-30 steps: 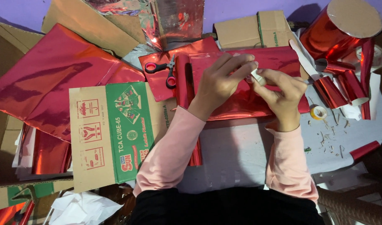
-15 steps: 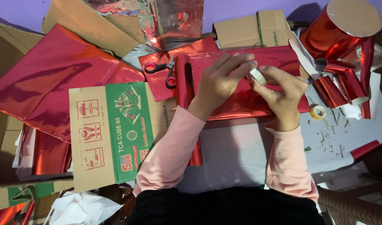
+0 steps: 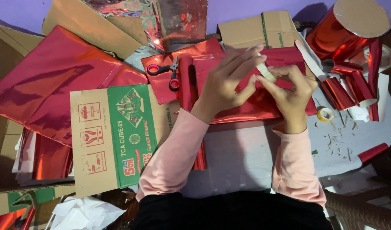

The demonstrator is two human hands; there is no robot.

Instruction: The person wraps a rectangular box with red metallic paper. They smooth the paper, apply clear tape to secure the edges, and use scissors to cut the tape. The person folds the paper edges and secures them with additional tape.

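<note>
Cluttered table (image 3: 255, 157), both hands pinching white strip (image 3: 266, 73)

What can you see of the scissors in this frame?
The scissors have red loop handles and dark blades. They lie flat and closed on a red foil sheet, left of a red foil roll. One loop points left, the other sits lower near the roll, and the blades' tip points up and right. Nothing holds them: the left hand and right hand are off to the right, pinching a small white strip over the foil. The handles look like plastic, the blades like metal.
</note>
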